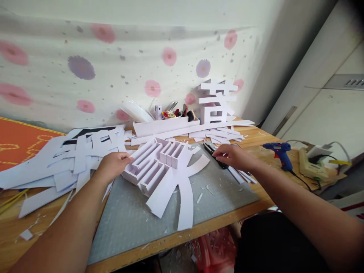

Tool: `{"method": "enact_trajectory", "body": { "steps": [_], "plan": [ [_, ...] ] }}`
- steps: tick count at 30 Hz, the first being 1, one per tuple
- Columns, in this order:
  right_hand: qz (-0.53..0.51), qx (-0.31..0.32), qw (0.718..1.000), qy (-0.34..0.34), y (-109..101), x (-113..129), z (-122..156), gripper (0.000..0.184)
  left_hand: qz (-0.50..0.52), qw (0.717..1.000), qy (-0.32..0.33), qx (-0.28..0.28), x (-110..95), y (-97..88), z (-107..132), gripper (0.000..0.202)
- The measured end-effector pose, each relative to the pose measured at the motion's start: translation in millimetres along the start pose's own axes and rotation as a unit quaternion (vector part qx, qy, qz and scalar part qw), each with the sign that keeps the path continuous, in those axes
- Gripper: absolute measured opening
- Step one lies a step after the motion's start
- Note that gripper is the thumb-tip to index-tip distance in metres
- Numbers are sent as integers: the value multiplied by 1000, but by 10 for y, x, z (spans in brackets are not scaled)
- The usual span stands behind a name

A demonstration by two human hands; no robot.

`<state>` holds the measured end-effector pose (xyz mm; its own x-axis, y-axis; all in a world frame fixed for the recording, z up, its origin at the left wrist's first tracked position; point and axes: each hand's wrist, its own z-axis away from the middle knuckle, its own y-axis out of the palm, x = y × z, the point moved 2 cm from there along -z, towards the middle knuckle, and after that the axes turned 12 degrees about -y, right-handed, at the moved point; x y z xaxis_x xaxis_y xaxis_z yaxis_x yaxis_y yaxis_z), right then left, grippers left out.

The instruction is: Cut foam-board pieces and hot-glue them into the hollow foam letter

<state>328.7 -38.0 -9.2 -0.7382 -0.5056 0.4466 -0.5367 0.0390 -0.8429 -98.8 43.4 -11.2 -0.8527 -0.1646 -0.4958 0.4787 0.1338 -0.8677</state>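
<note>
A white paper model of a large character (162, 170), with raised walls on its upper part, lies on a grey cutting mat (136, 220). My left hand (113, 165) grips the model's left edge, fingers curled round it. My right hand (231, 156) rests on a black tool (214, 153) that lies on the mat's far right; the fingers are bent over it.
A heap of white paper cut-outs (62, 163) covers the left of the wooden table (17, 227). A finished white character (217, 102) stands at the back by a tray of tools (170, 119). A blue glue gun (280, 153) and a power strip (313, 165) sit at right.
</note>
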Motion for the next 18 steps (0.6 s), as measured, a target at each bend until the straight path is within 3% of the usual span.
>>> {"method": "enact_trajectory", "body": {
  "steps": [6,10,13,18],
  "plan": [
    [-71,6,996,58,38,-24,-23,16,-15,1000,3,16,-89,21,83,26],
    [-52,21,998,35,94,90,-48,25,7,1000,-1,-13,-112,4,131,28],
    [-50,-14,999,4,118,237,-46,33,20,999,-10,-44,-110,-5,152,29],
    [-53,-43,996,-62,97,436,-25,26,28,998,-18,-60,-63,45,121,29]
  ]
}}
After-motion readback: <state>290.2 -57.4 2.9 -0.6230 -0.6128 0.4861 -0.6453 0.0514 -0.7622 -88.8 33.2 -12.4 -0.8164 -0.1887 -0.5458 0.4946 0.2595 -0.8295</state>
